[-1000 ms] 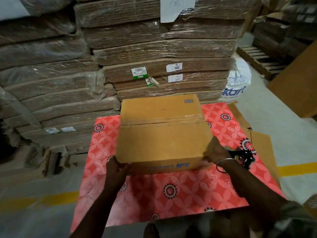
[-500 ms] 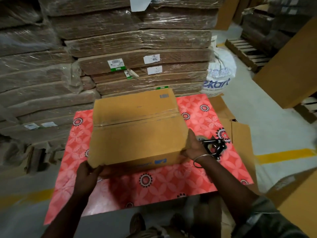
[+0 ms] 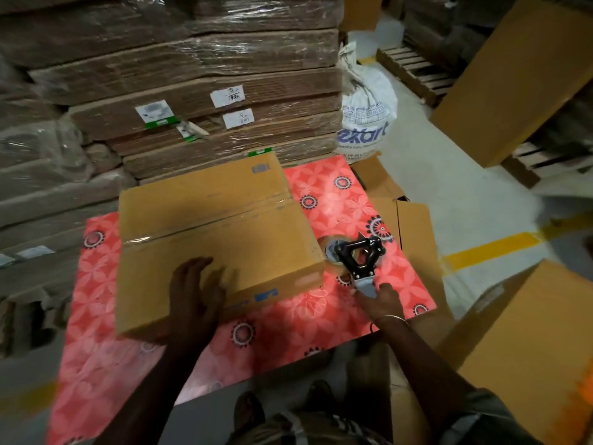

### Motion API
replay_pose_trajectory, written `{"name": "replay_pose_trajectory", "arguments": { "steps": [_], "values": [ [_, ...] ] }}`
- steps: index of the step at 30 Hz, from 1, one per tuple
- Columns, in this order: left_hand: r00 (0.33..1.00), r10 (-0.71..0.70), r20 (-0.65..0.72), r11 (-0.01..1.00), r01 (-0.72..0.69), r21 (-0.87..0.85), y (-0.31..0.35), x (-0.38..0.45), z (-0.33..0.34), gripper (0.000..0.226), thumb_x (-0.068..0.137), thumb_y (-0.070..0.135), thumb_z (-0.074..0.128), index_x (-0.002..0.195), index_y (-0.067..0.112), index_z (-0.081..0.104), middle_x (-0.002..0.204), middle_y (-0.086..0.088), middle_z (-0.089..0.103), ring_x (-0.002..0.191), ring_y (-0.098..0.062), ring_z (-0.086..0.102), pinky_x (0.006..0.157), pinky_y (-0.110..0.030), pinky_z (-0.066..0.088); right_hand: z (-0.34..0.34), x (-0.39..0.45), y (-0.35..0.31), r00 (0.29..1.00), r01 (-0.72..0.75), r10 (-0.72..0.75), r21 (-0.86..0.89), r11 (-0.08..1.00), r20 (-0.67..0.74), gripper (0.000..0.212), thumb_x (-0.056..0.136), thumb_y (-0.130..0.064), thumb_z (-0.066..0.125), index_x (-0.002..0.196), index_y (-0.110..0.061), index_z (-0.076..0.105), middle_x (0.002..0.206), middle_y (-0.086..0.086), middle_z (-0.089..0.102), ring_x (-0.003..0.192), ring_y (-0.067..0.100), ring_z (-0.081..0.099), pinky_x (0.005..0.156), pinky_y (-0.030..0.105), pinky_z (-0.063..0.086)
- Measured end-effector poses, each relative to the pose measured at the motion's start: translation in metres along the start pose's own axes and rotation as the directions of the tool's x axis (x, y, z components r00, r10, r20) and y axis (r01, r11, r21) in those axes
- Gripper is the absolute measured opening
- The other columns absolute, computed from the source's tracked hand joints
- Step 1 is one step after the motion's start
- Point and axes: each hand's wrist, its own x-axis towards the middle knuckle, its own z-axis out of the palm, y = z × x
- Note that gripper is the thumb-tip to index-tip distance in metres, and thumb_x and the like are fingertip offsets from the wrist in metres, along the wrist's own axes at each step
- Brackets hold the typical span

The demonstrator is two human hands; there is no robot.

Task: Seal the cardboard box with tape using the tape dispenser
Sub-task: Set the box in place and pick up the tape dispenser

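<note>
The cardboard box lies flat on the worktop, its long axis running from my near left toward the far right, and a strip of clear tape runs along the seam of its top face the same way. It is plain brown, with small blue print on the near side and at the far corner. My left hand rests on its near edge, fingers spread and loosely bent over the top, gripping nothing. Just right of the box, the black tape dispenser lies on the red flowered cover, its roll toward the box and its handle pointing at me. My right hand has its fingers closed round that handle. Flat cardboard sheets lie by the worktop's right edge. Behind the box stand wrapped stacks of cardboard and a white printed sack. More brown boxes crowd my right side.
</note>
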Motion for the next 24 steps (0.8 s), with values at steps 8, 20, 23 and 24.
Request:
{"name": "replay_pose_trajectory", "arguments": {
  "steps": [8,20,23,24],
  "values": [
    [0.978,0.13,0.163,0.983,-0.106,-0.15,0.046,-0.003,0.027,0.04,0.092,0.014,0.061,0.132,0.015,0.059,0.13,0.003,0.054,0.123,-0.015,0.056,0.099,-0.034,0.047,0.003,0.006,-0.027,0.997,-0.067,0.065,0.049,0.997,0.039,0.071,0.064,-0.06,0.07,0.116,-0.011,0.064,0.111,0.015,0.073,0.098,0.034,0.071,0.085,0.04,0.058],
    [0.963,0.136,0.235,0.975,-0.087,-0.206,0.04,-0.015,0.036,0.037,0.092,0.012,0.063,0.129,0.017,0.063,0.128,0.005,0.059,0.119,-0.018,0.061,0.094,-0.044,0.053,-0.011,0.012,-0.031,1.0,-0.015,0.015,0.001,1.0,-0.007,0.058,0.062,-0.064,0.067,0.094,-0.016,0.073,0.089,0.008,0.074,0.084,0.031,0.07,0.07,0.033,0.053],
    [0.961,0.128,0.246,0.971,-0.07,-0.23,0.041,-0.011,0.035,0.036,0.093,0.013,0.063,0.128,0.018,0.063,0.128,0.006,0.06,0.118,-0.015,0.063,0.093,-0.041,0.055,-0.027,0.019,-0.039,1.0,-0.01,0.008,0.146,0.989,0.012,0.047,0.065,-0.052,0.074,0.086,-0.011,0.072,0.083,0.011,0.071,0.081,0.032,0.068,0.067,0.032,0.046],
    [0.96,0.129,0.249,0.968,-0.068,-0.242,0.042,-0.01,0.035,0.035,0.094,0.014,0.062,0.128,0.019,0.064,0.128,0.007,0.06,0.118,-0.014,0.063,0.092,-0.038,0.055,-0.034,0.015,-0.045,1.0,-0.007,0.0,0.234,0.972,0.028,0.04,0.067,-0.049,0.076,0.08,-0.012,0.069,0.074,0.01,0.067,0.071,0.03,0.065,0.063,0.031,0.043]
  ]
}}
